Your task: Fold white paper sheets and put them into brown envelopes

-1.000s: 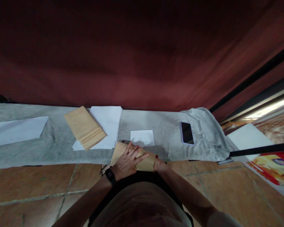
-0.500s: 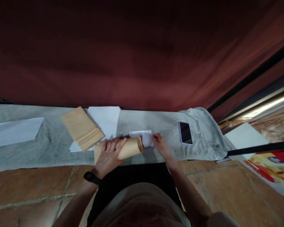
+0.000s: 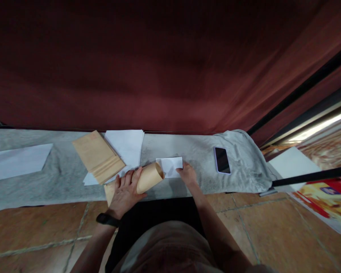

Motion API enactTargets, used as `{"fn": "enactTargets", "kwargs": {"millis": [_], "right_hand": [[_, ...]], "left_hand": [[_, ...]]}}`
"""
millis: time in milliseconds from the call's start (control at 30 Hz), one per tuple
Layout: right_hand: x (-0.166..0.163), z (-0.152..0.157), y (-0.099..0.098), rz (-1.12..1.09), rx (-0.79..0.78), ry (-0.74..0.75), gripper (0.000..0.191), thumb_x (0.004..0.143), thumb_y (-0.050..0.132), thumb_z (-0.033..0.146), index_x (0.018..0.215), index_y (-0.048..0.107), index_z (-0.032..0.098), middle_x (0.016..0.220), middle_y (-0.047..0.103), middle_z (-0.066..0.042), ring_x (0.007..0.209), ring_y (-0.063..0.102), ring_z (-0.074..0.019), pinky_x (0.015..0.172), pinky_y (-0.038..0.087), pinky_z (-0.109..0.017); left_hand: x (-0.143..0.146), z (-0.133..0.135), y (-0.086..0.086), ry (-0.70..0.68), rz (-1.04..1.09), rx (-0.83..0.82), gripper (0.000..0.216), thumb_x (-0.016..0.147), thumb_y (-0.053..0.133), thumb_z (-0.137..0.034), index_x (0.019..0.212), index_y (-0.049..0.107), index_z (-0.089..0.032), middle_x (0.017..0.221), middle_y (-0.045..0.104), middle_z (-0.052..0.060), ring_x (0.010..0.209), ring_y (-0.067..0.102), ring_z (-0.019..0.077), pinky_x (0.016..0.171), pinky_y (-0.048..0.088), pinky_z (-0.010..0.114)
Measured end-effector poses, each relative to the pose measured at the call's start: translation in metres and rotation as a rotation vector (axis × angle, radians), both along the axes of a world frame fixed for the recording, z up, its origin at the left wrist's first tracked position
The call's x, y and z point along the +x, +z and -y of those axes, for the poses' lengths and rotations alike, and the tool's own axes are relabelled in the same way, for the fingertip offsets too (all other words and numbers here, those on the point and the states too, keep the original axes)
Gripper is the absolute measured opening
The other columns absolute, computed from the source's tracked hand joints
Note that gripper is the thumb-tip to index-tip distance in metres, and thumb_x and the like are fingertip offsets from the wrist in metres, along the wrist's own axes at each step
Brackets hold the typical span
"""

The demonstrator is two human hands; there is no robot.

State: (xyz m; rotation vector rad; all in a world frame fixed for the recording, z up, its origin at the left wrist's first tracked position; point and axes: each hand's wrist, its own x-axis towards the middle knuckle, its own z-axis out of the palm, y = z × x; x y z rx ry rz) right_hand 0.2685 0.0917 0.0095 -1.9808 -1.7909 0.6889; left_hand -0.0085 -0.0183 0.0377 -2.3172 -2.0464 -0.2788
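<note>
My left hand rests over a brown paper bag, holding it against the grey cloth. Its fingers lie across the bag and hide its middle. The bag's right end bulges into a rounded opening. Just right of that opening, a small white sheet of paper lies on the cloth, and my right hand pinches its right edge. A stack of flat brown paper bags sits left of my left hand, partly over white sheets.
A phone lies to the right on the cloth. At the far left is another white sheet. A dark red curtain hangs behind. Black bars and a red and yellow box are at the right.
My left hand has shifted left and toward me with the bag, uncovering more of the small white paper. My right hand has moved slightly left onto the paper's edge.
</note>
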Motion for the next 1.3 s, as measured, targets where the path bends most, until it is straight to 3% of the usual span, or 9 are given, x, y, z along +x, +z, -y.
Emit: {"fn": "enactTargets", "kwargs": {"millis": [100,267,333,567,767,933,1067,1200,1300], "right_hand": [[0.011,0.002,0.004,-0.123,0.051,0.032,0.008,0.088,0.063,0.029,0.086,0.061,0.022,0.092,0.069,-0.008,0.086,0.067,-0.0224,0.081,0.051,-0.033],[0.025,0.011,0.015,-0.577,0.19,-0.08,0.023,0.095,0.046,0.044,0.096,0.056,0.023,0.088,0.064,-0.003,0.077,0.062,-0.0193,0.065,0.053,-0.029],[0.026,0.015,0.02,-0.632,0.238,-0.092,0.027,0.096,0.044,0.046,0.098,0.057,0.023,0.09,0.065,-0.004,0.079,0.062,-0.0191,0.068,0.054,-0.029],[0.025,0.027,0.018,-0.506,0.196,0.049,0.028,0.094,0.048,0.043,0.098,0.067,0.023,0.087,0.07,-0.002,0.081,0.063,-0.0193,0.077,0.052,-0.03],[0.044,0.016,0.014,-0.466,-0.016,0.222,0.026,0.091,0.05,0.038,0.077,0.066,0.023,0.068,0.064,0.002,0.061,0.059,-0.016,0.053,0.049,-0.024],[0.059,0.006,0.021,-0.422,-0.072,0.289,0.028,0.088,0.055,0.032,0.062,0.059,0.023,0.057,0.055,0.005,0.053,0.055,-0.0133,0.049,0.041,-0.022],[0.059,0.002,0.024,-0.378,-0.067,0.335,0.028,0.086,0.057,0.026,0.059,0.058,0.022,0.055,0.054,0.005,0.055,0.054,-0.0126,0.056,0.041,-0.022],[0.037,0.008,0.021,-0.368,-0.032,0.348,0.031,0.09,0.058,0.028,0.059,0.061,0.022,0.058,0.057,0.004,0.06,0.055,-0.0135,0.064,0.045,-0.025],[0.01,0.016,0.014,-0.4,-0.015,0.361,0.027,0.091,0.059,0.028,0.065,0.068,0.023,0.078,0.068,0.0,0.079,0.064,-0.0155,0.076,0.05,-0.026]], "left_hand": [[0.0,0.0,-0.001,0.01,0.016,-0.003,0.107,0.075,0.074,-0.041,0.161,0.014,-0.021,0.147,0.047,0.021,0.137,0.045,0.04,0.118,0.021,0.065],[0.001,0.0,-0.001,0.02,0.015,-0.02,0.11,0.073,0.076,-0.043,0.161,0.014,-0.02,0.148,0.046,0.021,0.138,0.044,0.0399,0.118,0.021,0.065],[0.001,-0.001,-0.003,0.023,0.023,-0.023,0.11,0.073,0.076,-0.044,0.161,0.015,-0.02,0.149,0.045,0.021,0.138,0.043,0.0402,0.117,0.021,0.066],[-0.003,0.0,-0.008,-0.018,0.049,-0.004,0.11,0.074,0.074,-0.044,0.161,0.013,-0.021,0.149,0.045,0.02,0.14,0.042,0.0404,0.118,0.02,0.065],[-0.005,0.0,-0.01,-0.021,0.048,-0.009,0.111,0.073,0.074,-0.047,0.162,0.013,-0.02,0.149,0.046,0.02,0.14,0.042,0.0416,0.118,0.018,0.065],[-0.004,-0.002,-0.009,-0.034,0.029,-0.03,0.113,0.07,0.077,-0.046,0.161,0.015,-0.018,0.15,0.046,0.021,0.142,0.04,0.0424,0.118,0.019,0.065],[-0.004,-0.005,-0.007,-0.051,0.033,-0.036,0.113,0.069,0.078,-0.046,0.161,0.018,-0.017,0.149,0.047,0.022,0.142,0.04,0.0427,0.118,0.02,0.066],[0.007,-0.011,-0.001,-0.096,0.057,-0.033,0.115,0.068,0.079,-0.045,0.161,0.016,-0.018,0.148,0.047,0.021,0.14,0.043,0.042,0.118,0.02,0.066],[0.023,-0.018,0.004,-0.142,0.072,-0.009,0.116,0.069,0.081,-0.044,0.161,0.015,-0.019,0.148,0.047,0.02,0.14,0.042,0.0416,0.118,0.02,0.066]]}}
